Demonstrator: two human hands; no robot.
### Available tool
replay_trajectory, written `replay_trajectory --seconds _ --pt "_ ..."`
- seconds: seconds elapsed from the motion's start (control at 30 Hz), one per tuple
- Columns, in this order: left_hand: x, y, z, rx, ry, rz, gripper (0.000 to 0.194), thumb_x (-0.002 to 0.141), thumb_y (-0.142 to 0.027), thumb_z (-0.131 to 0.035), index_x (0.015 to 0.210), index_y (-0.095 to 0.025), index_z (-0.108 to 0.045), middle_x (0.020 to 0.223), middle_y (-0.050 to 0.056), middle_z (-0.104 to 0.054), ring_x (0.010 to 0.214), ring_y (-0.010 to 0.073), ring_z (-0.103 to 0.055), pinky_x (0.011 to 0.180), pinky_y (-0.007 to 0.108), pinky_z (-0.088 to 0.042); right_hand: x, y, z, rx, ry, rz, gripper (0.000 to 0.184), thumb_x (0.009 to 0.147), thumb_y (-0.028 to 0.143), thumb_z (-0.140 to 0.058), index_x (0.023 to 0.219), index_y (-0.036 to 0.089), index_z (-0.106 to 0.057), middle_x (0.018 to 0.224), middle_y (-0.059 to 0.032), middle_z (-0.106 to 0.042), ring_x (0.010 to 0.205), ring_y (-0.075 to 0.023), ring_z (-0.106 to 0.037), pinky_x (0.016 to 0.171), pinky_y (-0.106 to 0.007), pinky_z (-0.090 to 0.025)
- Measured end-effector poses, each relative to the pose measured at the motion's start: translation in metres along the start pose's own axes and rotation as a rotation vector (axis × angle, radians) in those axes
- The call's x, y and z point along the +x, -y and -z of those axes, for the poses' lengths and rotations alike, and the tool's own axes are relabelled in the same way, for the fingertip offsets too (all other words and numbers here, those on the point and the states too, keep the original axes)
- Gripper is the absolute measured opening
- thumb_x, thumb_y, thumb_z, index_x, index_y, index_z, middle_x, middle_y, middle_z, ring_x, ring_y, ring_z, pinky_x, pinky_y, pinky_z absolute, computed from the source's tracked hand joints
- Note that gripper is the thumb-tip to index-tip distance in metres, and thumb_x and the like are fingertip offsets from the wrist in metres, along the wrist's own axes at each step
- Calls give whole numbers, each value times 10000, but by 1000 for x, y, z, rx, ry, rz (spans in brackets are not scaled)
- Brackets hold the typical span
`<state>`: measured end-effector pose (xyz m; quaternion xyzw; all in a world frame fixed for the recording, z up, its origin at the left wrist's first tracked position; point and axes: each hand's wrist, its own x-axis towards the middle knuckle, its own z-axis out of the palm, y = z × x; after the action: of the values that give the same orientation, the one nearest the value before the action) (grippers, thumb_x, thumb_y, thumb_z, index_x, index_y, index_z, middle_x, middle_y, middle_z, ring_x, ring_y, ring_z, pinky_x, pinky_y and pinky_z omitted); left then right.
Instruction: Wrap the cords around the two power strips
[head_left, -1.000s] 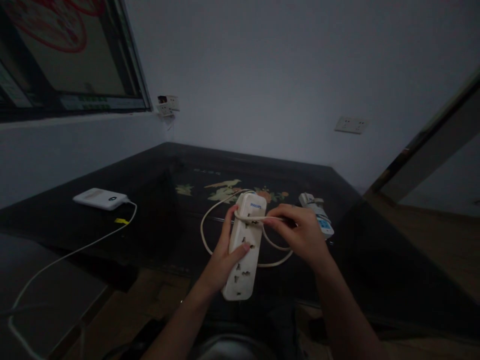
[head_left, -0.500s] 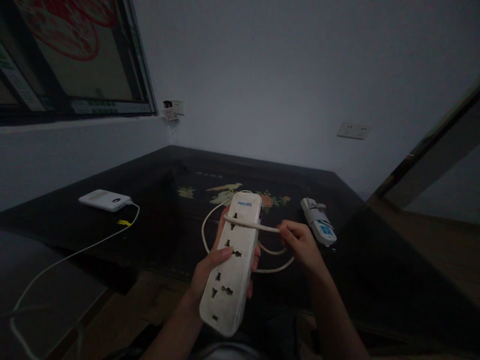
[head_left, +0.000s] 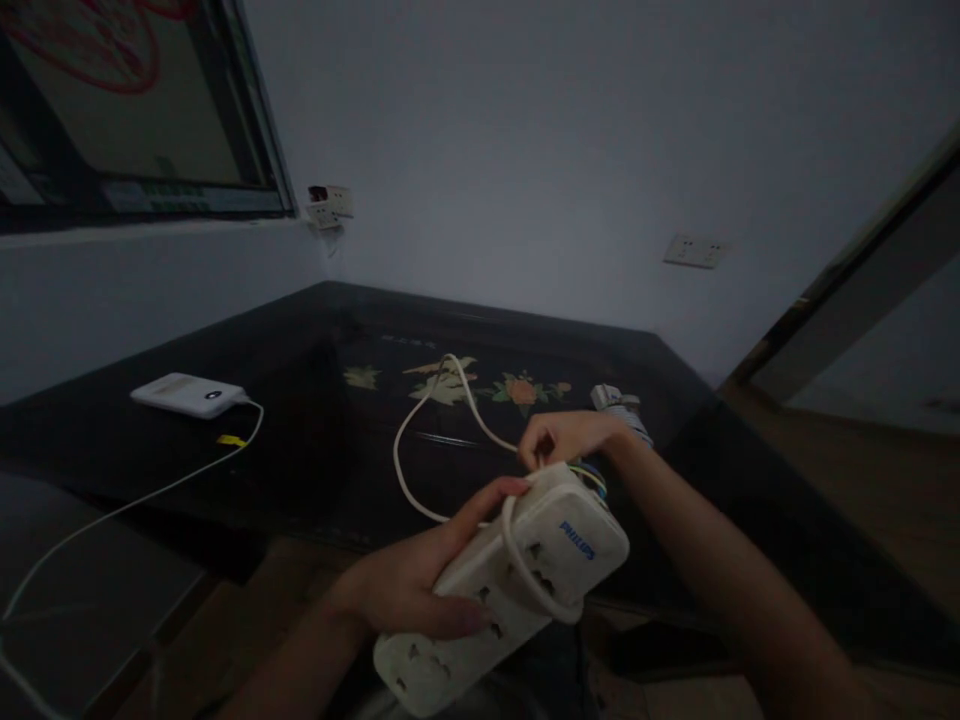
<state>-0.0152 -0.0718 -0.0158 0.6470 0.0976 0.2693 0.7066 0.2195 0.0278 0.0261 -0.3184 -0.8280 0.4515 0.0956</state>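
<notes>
A white power strip (head_left: 517,590) lettered PHILIPS is held tilted above the table's front edge. My left hand (head_left: 420,570) is closed around it, thumb on the socket face and fingers along its far side. The white power cord (head_left: 401,455) passes once over the socket face near the lettered end, and a loose loop of it stretches out over the table. At the strip's far side, my right hand (head_left: 559,435) pinches the cord. Thin coloured wires (head_left: 592,478) show at the lettered end.
On the dark table (head_left: 300,340), a white power bank (head_left: 187,393) with a cable lies at the left beside a yellow tag (head_left: 231,440). Behind my right forearm sits a second power strip (head_left: 622,410), partly hidden. Wall sockets (head_left: 694,250) are on the back wall.
My left hand has turned the power strip so its lettered end points right and nearer. My right hand has carried the cord around to the strip's far side.
</notes>
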Motion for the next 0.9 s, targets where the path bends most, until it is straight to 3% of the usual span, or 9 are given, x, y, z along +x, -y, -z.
replay_trajectory --seconds 0.07,0.17,0.3,0.47,0.6,0.77,0.9 --pt "2 -5 2 229 13 58 796 735 -255 -630 1440 -276 -260 1197 90 -592 1034 286 -578 861 396 -462 13 19 16 0 296 -70 351 560 462 -773 599 133 -656 534 33 -623 512 -86 -560 495 -168 -395" --pt "7 -8 3 484 -10 105 769 735 -178 -606 1430 -298 -299 1106 59 -644 897 249 -614 818 367 -472 29 49 26 -240 344 -77 144 634 254 -757 605 145 -668 538 52 -617 513 -65 -527 504 -156 -364" --pt "15 4 6 589 -164 119 764 750 -155 -569 1439 -310 -278 1141 55 -637 872 240 -620 803 355 -468 37 83 14 -733 96 -105 115 682 198 -731 587 165 -675 490 47 -572 451 -64 -446 461 -194 -292" --pt "20 22 20 574 -356 109 727 777 -245 -585 1441 -257 -289 1243 87 -596 1018 284 -592 915 402 -414 35 104 -12 -1100 -120 -166 120 779 226 -655 721 146 -724 693 -86 -695 630 -163 -617 539 -248 -375" --pt "18 30 25 528 -414 115 729 818 -321 -568 1458 -227 -233 1210 94 -610 1073 294 -572 939 411 -395 35 103 -27 -1172 -191 -162 199 857 220 -562 832 112 -728 777 -152 -712 739 -245 -672 585 -299 -435" --pt "13 39 16 432 -571 53 668 851 -366 -543 1435 -235 -245 1247 96 -562 1154 282 -516 981 389 -365 36 95 -39 -1110 -304 -209 249 899 228 -492 864 133 -719 787 -138 -713 741 -246 -680 592 -298 -449" --pt "13 49 14 227 -685 36 723 826 -379 -591 1392 -257 -158 1041 64 -617 892 219 -619 814 339 -459 34 91 -46 -1032 -402 -237 268 919 286 -468 876 158 -700 777 -105 -708 728 -218 -669 598 -281 -430"
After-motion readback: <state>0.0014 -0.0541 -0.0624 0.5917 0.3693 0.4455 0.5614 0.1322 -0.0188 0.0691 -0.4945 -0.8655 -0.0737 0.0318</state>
